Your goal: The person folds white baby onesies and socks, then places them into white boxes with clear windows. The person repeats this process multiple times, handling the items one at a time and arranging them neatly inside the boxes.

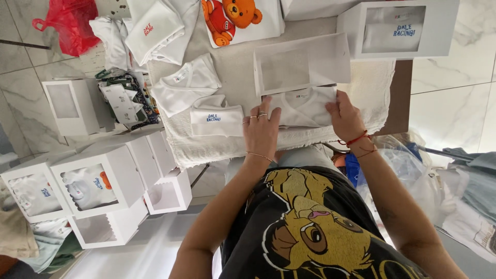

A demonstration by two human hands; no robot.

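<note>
Folded white garment (304, 107) under both hands: left hand (261, 132) flat, spread; right hand (345, 118) pinching edge.

pale marble-look floor tiles (31, 67) with grey veins fill the upper left and right edges of the frame. a table (404, 93) with a brown top runs across the upper middle, its bare edge showing at right. daylight is bright and even.

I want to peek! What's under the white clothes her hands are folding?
A white towel lies under the folded white garment. Both hands, left and right, press it. The table below is mostly covered.
</note>
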